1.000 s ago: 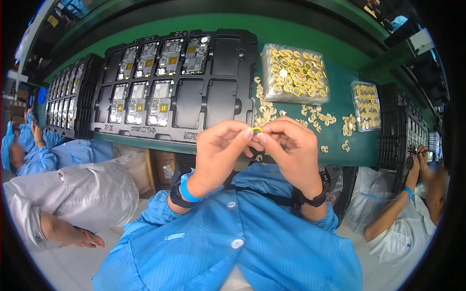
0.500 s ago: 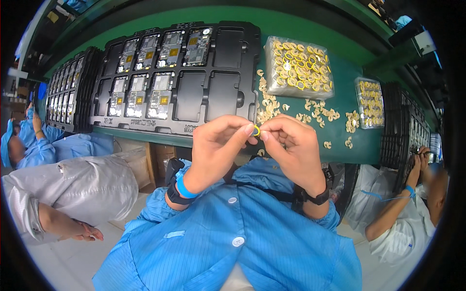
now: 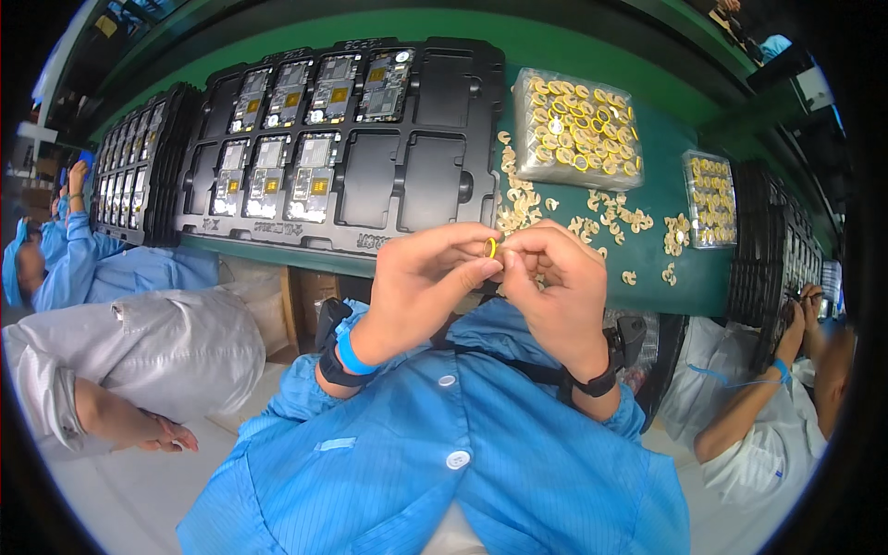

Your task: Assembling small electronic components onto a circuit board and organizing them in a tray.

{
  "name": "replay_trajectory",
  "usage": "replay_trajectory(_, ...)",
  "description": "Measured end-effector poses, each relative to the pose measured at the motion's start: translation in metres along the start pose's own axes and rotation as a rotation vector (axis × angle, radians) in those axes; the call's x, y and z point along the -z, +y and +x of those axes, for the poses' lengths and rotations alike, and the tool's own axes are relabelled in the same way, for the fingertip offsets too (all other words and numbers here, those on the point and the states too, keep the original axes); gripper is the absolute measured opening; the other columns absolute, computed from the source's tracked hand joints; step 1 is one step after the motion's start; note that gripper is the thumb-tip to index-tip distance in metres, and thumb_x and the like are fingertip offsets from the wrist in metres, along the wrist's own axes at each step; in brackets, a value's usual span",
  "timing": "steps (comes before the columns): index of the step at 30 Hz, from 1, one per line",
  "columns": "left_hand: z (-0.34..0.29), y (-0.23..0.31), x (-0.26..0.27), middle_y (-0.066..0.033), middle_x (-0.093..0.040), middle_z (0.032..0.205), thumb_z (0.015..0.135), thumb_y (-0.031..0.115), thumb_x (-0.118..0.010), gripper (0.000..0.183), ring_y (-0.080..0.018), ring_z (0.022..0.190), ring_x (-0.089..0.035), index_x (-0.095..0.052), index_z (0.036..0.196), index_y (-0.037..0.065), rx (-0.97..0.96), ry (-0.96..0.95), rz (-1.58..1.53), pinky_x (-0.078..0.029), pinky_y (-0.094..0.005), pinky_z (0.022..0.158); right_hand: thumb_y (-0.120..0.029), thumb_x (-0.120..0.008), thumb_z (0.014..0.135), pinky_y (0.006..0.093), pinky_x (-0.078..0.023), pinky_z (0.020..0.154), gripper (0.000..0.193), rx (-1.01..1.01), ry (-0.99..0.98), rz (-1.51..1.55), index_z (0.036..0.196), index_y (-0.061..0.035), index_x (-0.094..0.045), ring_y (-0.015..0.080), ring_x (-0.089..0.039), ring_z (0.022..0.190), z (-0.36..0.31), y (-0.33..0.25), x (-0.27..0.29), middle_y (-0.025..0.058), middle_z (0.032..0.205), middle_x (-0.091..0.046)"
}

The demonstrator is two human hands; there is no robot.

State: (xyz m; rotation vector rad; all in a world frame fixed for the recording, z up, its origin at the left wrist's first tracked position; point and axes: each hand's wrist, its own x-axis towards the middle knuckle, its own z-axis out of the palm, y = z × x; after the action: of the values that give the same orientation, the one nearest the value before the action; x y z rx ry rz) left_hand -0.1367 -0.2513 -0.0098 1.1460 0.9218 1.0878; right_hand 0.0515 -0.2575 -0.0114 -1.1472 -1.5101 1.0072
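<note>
Head view. Writing: raised characters on the near rim of the black tray (image 3: 430,180), beyond and left of the grip; marks on its circuit boards (image 3: 314,176) too small to read.

Surroundings: seven boards seated in the tray, pockets nearest the grip bare. Clear box (image 3: 550,174) heaped with yellow-rimmed rounds, beyond and right of the grip; smaller clear box (image 3: 710,242) farther right. Loose tan pieces (image 3: 521,199) lie on the green bench (image 3: 684,289) just past the fingertips, some partly masked by the right hand (image 3: 560,287).

Grip: yellow ring (image 3: 492,248) between thumb and fingers of the left hand (image 3: 421,277), pinched. Right thumb and forefinger at the ring's right edge; cannot tell whether they clamp it.
</note>
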Motion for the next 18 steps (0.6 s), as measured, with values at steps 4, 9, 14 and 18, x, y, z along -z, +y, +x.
replay_trajectory(4, 0.005, 0.008, 0.007, -0.0118, -0.079, 0.102, 0.092, -0.001, -0.081, 0.031, -0.0156, 0.091, -0.076, -0.074, 0.122, -0.003, -0.223, -0.068, 0.351, -0.062, -0.0279, 0.079, 0.003, -0.073, 0.091, 0.0250, -0.052, 0.064, 0.010, -0.011, 0.108, 0.014, 0.100, 0.0002, -0.072, 0.0106, -0.068, 0.074, -0.006, 0.003, -0.001, 0.0070, 0.088, -0.069)
replay_trajectory(9, 0.010, 0.014, 0.015, -0.0113, -0.076, 0.094, 0.084, 0.000, -0.085, 0.036, -0.0211, 0.078, -0.075, -0.077, 0.119, 0.002, -0.466, -0.100, 0.675, -0.057, -0.0309, 0.069, -0.001, -0.072, 0.097, 0.0227, -0.052, 0.064, 0.005, -0.206, 0.311, -0.011, 0.101, 0.0034, -0.072, 0.0070, -0.066, 0.072, -0.014, 0.013, 0.021, 0.0039, 0.087, -0.071)
replay_trajectory(14, 0.017, 0.021, 0.022, -0.0130, -0.075, 0.092, 0.084, 0.002, -0.085, 0.036, -0.0263, 0.076, -0.073, -0.075, 0.118, 0.003, -0.534, -0.151, 0.817, -0.057, -0.0350, 0.068, -0.011, -0.078, 0.099, 0.0226, -0.047, 0.059, 0.017, -0.369, 0.283, -0.424, 0.092, 0.0027, -0.072, 0.0040, -0.062, 0.067, -0.012, 0.043, 0.075, 0.0006, 0.077, -0.072)
replay_trajectory(18, 0.024, 0.028, 0.024, -0.0107, -0.074, 0.086, 0.084, 0.005, -0.083, 0.035, -0.0301, 0.072, -0.071, -0.073, 0.117, 0.004, -0.638, -0.252, 0.998, -0.056, -0.0401, 0.065, -0.008, -0.076, 0.100, 0.0226, -0.045, 0.057, 0.010, -0.279, 0.208, -0.135, 0.097, 0.0014, -0.072, 0.0025, -0.058, 0.066, 0.001, 0.004, 0.040, -0.0018, 0.079, -0.070)
